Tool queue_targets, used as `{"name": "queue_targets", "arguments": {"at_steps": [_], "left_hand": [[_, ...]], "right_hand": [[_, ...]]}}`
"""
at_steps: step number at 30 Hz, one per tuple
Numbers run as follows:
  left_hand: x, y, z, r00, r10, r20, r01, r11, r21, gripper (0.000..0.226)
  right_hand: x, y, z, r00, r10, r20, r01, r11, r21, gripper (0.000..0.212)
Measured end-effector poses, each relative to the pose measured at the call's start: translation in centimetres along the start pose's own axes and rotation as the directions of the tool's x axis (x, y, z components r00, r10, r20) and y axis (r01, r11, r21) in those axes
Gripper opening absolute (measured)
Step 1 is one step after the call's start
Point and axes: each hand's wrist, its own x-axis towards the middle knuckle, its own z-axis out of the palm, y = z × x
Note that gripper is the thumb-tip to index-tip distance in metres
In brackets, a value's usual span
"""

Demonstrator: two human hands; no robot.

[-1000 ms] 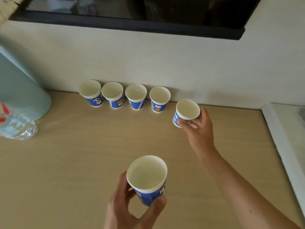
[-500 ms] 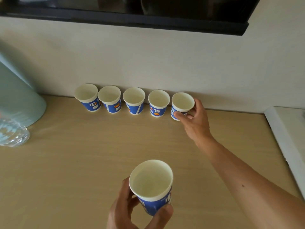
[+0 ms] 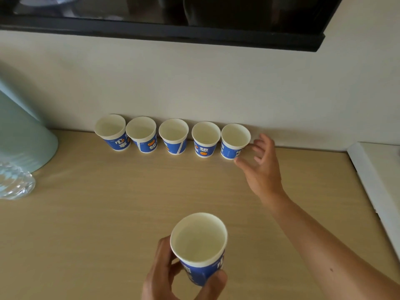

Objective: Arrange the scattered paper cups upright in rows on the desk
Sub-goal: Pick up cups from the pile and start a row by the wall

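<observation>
Row of five cups [image 3: 173,137] upright at the table's [image 3: 104,213] back; right hand [image 3: 263,169] open beside it, left hand [image 3: 171,276] gripping a sixth cup [image 3: 200,243] — set this down level, rims aligned.

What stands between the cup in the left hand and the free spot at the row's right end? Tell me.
Only the open right hand, hovering just right of the rightmost cup, over that spot. Nothing else shows on the desk between it and the held cup.
</observation>
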Motion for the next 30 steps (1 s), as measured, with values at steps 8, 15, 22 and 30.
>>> {"name": "queue_targets", "arguments": {"at_steps": [8, 15, 22, 30], "left_hand": [[2.3, 1.4, 1.7, 0.998, 0.062, -0.01, -0.062, 0.996, -0.057, 0.076], [3.8, 2.8, 4.2, 0.994, 0.099, 0.04, -0.1, 0.995, 0.012, 0.072], [4.7, 3.9, 6.1, 0.978, 0.191, 0.085, -0.199, 0.975, 0.096, 0.07], [5.1, 3.2, 5.7, 0.994, 0.112, 0.007, -0.112, 0.993, 0.037, 0.07]], "right_hand": [[-10.1, -3.6, -5.2, 0.932, 0.124, 0.34, -0.252, 0.896, 0.365, 0.078], [-11.6, -4.6, -6.8, 0.786, 0.056, 0.616, -0.333, 0.878, 0.345, 0.079], [-10.2, -5.0, -7.6, 0.832, 0.041, 0.554, -0.276, 0.896, 0.348, 0.066], [-3.6, -3.4, -7.3, 0.981, 0.135, 0.142, -0.17, 0.947, 0.274, 0.055]]}}
